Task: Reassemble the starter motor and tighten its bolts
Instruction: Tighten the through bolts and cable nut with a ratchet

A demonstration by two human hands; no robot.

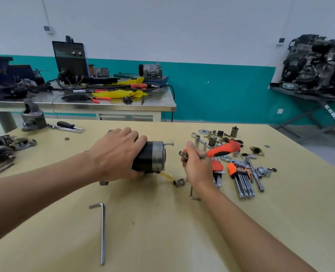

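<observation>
Mid-desk (162, 222), on the yellow top: starter motor (153, 158) lying on its side, one bolt (168, 143) sticking out past the end cap. Left grip (113, 154) curled over the motor body. Right grip (197, 165) just beside the cap, fingers wrapped round the shaft of an orange-handled socket driver (223, 149). Its socket end faces the motor, apart. Long hex key (102, 232) lies nearer.

Starter motor (153, 157) at table (162, 222) centre, under left hand (115, 154); socket driver (223, 149) in right hand (198, 165) just right; hex key (102, 232) in front; sockets (261, 170) further right.
</observation>
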